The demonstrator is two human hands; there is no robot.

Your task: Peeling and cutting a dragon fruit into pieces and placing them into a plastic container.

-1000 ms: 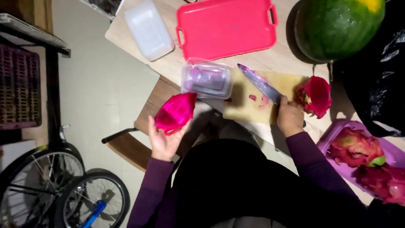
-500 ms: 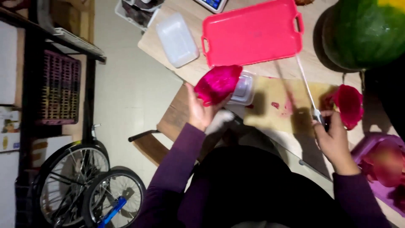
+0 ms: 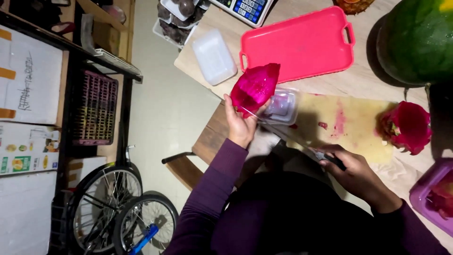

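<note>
My left hand (image 3: 240, 125) holds a bright pink dragon fruit piece (image 3: 255, 88) up over the table's left edge, just above a small clear plastic container (image 3: 281, 106). My right hand (image 3: 351, 174) grips a knife (image 3: 302, 146) by its dark handle; the thin blade runs left and up to the fruit piece near my left fingers. Another dragon fruit half (image 3: 408, 126) lies at the right end of the stained yellow cutting board (image 3: 351, 125).
A pink tray (image 3: 298, 45), a clear lid (image 3: 213, 56), a scale (image 3: 242, 8) and a large green watermelon (image 3: 417, 40) sit on the wooden table. A purple tub (image 3: 433, 194) of fruit scraps is at right. Left: shelves, a crate, a bicycle (image 3: 113, 208).
My left hand lifted the fruit piece from beside my lap to above the clear container. My right hand swung the knife from the cutting board leftward, its blade now reaching the fruit piece.
</note>
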